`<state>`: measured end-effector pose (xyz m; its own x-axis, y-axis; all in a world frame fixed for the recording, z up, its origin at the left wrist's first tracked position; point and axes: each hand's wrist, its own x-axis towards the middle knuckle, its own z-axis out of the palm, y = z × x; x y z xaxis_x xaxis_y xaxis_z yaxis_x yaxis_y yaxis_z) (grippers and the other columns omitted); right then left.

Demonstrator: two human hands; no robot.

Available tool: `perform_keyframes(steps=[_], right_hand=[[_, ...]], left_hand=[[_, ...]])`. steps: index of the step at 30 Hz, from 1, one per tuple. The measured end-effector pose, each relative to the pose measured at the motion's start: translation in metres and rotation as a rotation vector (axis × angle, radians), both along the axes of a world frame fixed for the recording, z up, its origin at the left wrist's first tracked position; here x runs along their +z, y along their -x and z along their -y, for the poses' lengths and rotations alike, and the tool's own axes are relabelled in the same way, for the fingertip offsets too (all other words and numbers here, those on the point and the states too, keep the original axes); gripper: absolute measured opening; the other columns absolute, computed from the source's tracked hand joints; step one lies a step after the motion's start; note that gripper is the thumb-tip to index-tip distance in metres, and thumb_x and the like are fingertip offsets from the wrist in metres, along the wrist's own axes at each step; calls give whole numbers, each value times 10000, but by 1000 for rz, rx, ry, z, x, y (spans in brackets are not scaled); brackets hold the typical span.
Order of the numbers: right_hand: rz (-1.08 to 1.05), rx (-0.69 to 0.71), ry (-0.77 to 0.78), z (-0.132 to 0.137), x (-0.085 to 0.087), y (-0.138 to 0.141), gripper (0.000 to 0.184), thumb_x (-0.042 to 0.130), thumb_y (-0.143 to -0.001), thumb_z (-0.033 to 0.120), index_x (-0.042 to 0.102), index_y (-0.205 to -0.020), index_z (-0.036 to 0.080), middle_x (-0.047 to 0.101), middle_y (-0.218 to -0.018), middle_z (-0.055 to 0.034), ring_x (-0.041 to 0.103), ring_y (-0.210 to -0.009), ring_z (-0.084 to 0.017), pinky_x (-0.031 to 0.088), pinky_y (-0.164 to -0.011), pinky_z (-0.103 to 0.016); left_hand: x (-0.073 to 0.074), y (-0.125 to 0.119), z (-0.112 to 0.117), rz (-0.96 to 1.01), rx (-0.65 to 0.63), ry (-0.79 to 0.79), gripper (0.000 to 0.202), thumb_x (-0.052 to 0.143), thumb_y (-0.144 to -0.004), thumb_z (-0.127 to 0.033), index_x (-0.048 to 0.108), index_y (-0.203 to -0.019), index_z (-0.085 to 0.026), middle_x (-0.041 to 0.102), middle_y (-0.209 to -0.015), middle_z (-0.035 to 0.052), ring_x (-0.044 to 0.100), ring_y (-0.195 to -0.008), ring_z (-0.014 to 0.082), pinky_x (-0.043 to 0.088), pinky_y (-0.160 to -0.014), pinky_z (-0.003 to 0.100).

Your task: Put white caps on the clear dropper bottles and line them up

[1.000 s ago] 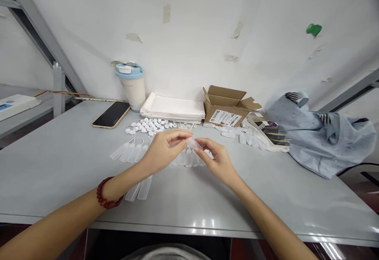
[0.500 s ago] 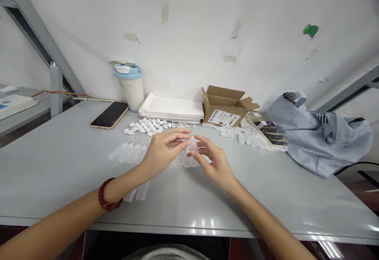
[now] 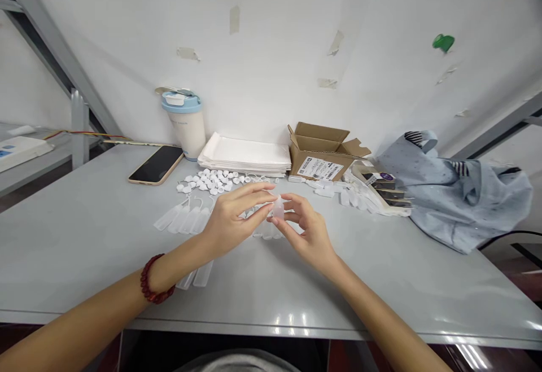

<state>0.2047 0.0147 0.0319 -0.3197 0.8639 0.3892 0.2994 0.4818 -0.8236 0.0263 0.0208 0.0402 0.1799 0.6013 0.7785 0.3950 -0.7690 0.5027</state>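
A small translucent plastic bottle [image 3: 278, 209] is upright between my two hands, above the table. My right hand [image 3: 307, 231] grips its body between thumb and fingertips. From the other side, my left hand [image 3: 237, 214] closes thumb and fingers at the bottle's top; whether a cap sits under those fingertips is hidden. Behind and below the hands lie more translucent bottles [image 3: 267, 231], partly covered. Left of my left hand is a row of flat translucent bottles [image 3: 182, 218] with thin strings or tails. Two more bottles [image 3: 203, 275] lie near my left wrist.
Beyond my hands are a pile of small white caps [image 3: 212, 180], a stack of white paper sleeves [image 3: 254, 154] and an open cardboard box [image 3: 322, 154]. A phone [image 3: 156, 164] and a cup [image 3: 188, 129] stand left; loose clear pieces [image 3: 328, 187] and grey-blue cloth [image 3: 466, 197] lie right.
The bottle has come more upright between my fingers, and my left fingertips have shifted slightly to the right at its top. Both arms stay nearly in place.
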Motion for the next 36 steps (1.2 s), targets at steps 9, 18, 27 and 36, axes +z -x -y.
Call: perform_keyframes(steps=[9, 18, 27, 36], right_hand=[[88, 34, -171, 1, 0, 0, 409, 585, -873, 224, 457, -1261, 248, 654, -1001, -47, 674, -750, -144, 562, -637, -274], [96, -35, -189, 1, -2, -1, 346, 636, -837, 245, 483, -1144, 208, 684, -916, -52, 699, -738, -170, 478, -448, -207], [18, -73, -105, 0, -1, 1, 355, 685, -789, 307, 475, -1064, 225, 645, -840, -15, 666, -630, -145, 437, -414, -202], [-74, -55, 190, -1, -3, 3, 417, 744, -704, 355, 509, -1020, 219, 601, -882, 11, 619, -557, -113, 498, -533, -266]], left_hand=[[5, 0, 1, -13, -49, 20, 150, 590, -851, -81, 709, -920, -141, 650, -981, 97, 633, -910, 171, 525, -804, 306], [8, -1, 3, 11, -53, 24, 106, 609, -838, -77, 697, -851, -135, 660, -856, 70, 629, -783, 144, 513, -702, 263], [5, -2, 2, 16, -40, 45, 112, 609, -824, -62, 681, -879, -127, 722, -850, 69, 674, -780, 147, 537, -718, 242], [5, 4, 5, -232, -184, 115, 421, 474, -820, 0, 540, -1203, -162, 653, -1133, 82, 618, -1038, 167, 511, -904, 292]])
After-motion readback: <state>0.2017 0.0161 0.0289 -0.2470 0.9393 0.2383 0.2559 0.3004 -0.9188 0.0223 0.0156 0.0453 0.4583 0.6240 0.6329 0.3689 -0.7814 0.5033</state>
